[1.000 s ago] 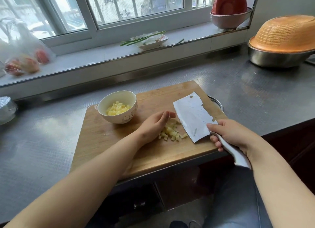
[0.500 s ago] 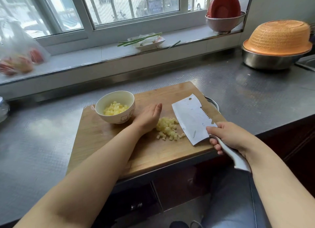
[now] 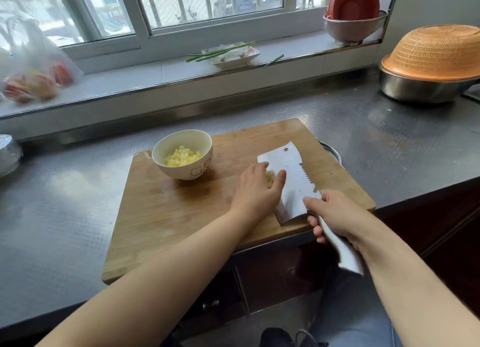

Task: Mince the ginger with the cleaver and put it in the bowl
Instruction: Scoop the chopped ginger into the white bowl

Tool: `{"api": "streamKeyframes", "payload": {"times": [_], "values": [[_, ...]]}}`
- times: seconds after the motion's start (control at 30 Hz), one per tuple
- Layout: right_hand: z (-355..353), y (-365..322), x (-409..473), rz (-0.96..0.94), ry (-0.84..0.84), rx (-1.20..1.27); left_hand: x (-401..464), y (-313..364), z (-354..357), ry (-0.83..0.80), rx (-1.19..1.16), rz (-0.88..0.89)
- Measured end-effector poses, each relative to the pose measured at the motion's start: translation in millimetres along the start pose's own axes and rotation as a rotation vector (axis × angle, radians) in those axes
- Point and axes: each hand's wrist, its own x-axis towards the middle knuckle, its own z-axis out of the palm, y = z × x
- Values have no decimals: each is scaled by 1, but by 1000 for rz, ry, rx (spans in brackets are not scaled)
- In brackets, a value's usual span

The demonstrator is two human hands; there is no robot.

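A wooden cutting board (image 3: 181, 217) lies on the steel counter. On its far left stands a white bowl (image 3: 183, 154) holding yellow ginger dice (image 3: 181, 158). My right hand (image 3: 335, 214) grips the handle of the cleaver (image 3: 293, 175), whose blade lies tilted low over the board. My left hand (image 3: 257, 188) presses with straight fingers against the blade's left side. A small heap of minced ginger (image 3: 270, 178) shows between its thumb and fingers, mostly hidden by the hand.
A steel basin under an orange colander (image 3: 433, 58) stands at the back right. On the window sill are a plate with green stalks (image 3: 231, 53), a bowl of red dishes (image 3: 350, 19) and a bag of fruit (image 3: 33, 82). A round metal rim (image 3: 333, 152) shows behind the board.
The cleaver blade has slid left toward the ginger pile. My left hand has moved right over the pile and now presses it against the blade.
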Motion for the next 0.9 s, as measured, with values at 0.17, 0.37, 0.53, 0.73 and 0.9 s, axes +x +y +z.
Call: {"api": "streamKeyframes", "payload": {"times": [0.17,0.37,0.53,0.73,0.9], "values": [[29,1,-6,-32,14,50,-3,4,4,49,36,6],[56,2,-12,-49,30,159,0,0,0,99,73,0],[66,-11,-15,-114,44,291,11,4,-23,172,188,100],[77,-69,4,-223,-67,321,47,6,-83,310,233,137],[106,-102,22,-257,-150,297,66,-18,-121,369,189,40]]}}
